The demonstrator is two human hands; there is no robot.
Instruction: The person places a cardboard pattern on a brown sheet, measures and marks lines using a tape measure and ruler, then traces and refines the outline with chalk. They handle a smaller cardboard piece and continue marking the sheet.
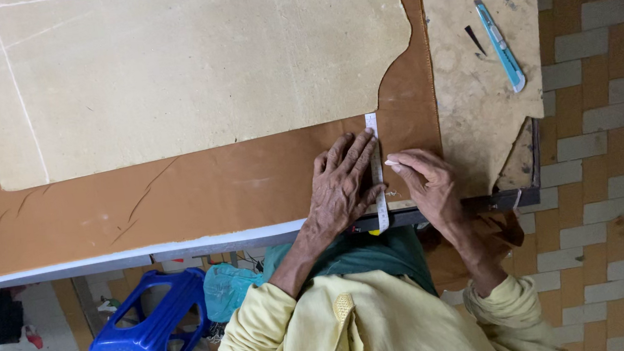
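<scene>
My left hand (342,184) lies flat on brown cloth (172,197), its fingers pressing a white measuring tape (377,171) that runs straight from the pattern edge to the table edge. Just right of the tape, my right hand (424,185) pinches a small white piece of chalk (391,163), its tip touching the cloth beside the tape. A large beige cardboard pattern (179,65) with chalk lines lies on the cloth above both hands. Yellow sleeves cover my forearms.
A blue utility knife (501,45) and a small dark blade (475,40) rest on the worn table top (477,99) at the right. A blue plastic stool (145,335) stands under the table at the left. The tiled floor (620,161) lies to the right.
</scene>
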